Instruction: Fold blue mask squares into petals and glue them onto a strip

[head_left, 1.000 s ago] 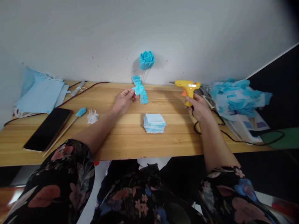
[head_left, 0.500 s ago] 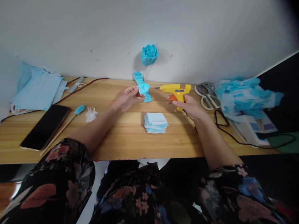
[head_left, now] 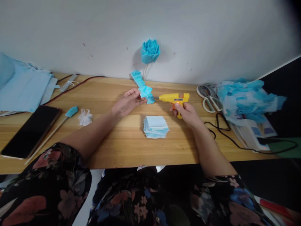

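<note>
My left hand (head_left: pixel 128 101) is closed, pinching a crinkled blue fabric petal (head_left: pixel 145 91) between thumb and fingers. Behind it a pleated blue strip (head_left: pixel 137 78) stretches up towards the wall; I cannot tell if the two are one piece. My right hand (head_left: pixel 186 112) wraps around the handle of a yellow glue gun (head_left: pixel 172 98), whose small light glows orange. The gun's nozzle points left, close to the lower end of the blue piece. In front of both hands lies a stack of pale blue fabric squares (head_left: pixel 156 126).
A finished-looking blue flower (head_left: pixel 150 51) leans on the wall. To the left are face masks (head_left: pixel 25 84), a phone (head_left: pixel 31 131), a stick with a blue tip (head_left: pixel 50 136) and a white scrap (head_left: pixel 85 117). Scissors (head_left: pixel 209 102), blue scraps (head_left: pixel 249 99) and a black cord (head_left: pixel 225 137) lie right.
The glue gun has come down and slightly left, its nozzle now nearer the lower end of the blue piece. My left hand keeps its pinch. The view has shifted a little.
</note>
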Available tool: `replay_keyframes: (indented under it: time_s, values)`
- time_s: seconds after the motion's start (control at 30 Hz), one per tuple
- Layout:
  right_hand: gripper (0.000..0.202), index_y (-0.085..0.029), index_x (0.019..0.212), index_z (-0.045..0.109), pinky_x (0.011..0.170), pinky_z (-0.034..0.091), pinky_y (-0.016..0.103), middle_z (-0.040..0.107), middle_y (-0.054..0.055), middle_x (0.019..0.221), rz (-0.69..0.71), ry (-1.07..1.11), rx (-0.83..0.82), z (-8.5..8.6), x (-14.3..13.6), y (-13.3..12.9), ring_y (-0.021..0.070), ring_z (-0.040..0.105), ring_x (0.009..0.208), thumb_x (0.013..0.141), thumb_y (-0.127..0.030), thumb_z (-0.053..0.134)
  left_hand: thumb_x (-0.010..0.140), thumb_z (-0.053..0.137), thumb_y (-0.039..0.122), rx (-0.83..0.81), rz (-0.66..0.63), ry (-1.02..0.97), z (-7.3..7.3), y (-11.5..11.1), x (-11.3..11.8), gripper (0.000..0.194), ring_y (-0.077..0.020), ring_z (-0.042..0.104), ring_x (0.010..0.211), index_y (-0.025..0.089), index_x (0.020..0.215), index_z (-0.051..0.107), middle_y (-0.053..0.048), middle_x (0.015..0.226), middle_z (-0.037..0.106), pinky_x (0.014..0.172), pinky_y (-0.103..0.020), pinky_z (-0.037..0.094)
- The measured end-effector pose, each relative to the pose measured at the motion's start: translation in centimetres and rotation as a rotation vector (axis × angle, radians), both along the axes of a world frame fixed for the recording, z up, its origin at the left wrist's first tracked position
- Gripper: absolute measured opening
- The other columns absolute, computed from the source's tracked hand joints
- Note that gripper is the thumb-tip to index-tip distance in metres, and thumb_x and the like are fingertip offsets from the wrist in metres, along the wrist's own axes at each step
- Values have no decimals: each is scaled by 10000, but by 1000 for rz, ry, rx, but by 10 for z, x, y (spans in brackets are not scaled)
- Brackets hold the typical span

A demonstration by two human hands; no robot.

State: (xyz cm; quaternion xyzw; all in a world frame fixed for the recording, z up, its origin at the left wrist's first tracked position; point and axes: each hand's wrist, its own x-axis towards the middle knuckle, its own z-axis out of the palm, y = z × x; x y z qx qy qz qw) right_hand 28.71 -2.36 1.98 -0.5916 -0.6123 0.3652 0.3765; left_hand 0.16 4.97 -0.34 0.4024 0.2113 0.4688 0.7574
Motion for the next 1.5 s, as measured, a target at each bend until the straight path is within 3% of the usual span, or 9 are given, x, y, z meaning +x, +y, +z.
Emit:
replay_keyframes:
  time_s: [0.23,0.53,1.5]
  values:
    - [589,-205,739,681,610,415,305,608,28,661,20,-207,34,-9,-1,2,155,524,601,863,-769,564,933,767,388,-61,89,28,4,-1,1,349,-118,677,738,182,746,556,11,742,680,901,-315,569]
    - [456,-205,731,629,693,445,334,684,71,751,14,-352,101,-11,-11,0,211,594,703,876,-631,557,934,768,395,-6,114,49,3,-4,4,321,-111,647,677,183,770,591,19,694,654,771,-271,541]
    - [422,-226,739,595,651,437,340,682,77,724,-56,-404,166,-13,-19,2,226,584,674,865,-628,571,943,755,407,1,91,89,4,-5,3,335,-111,650,689,182,750,600,16,706,664,802,-277,519]
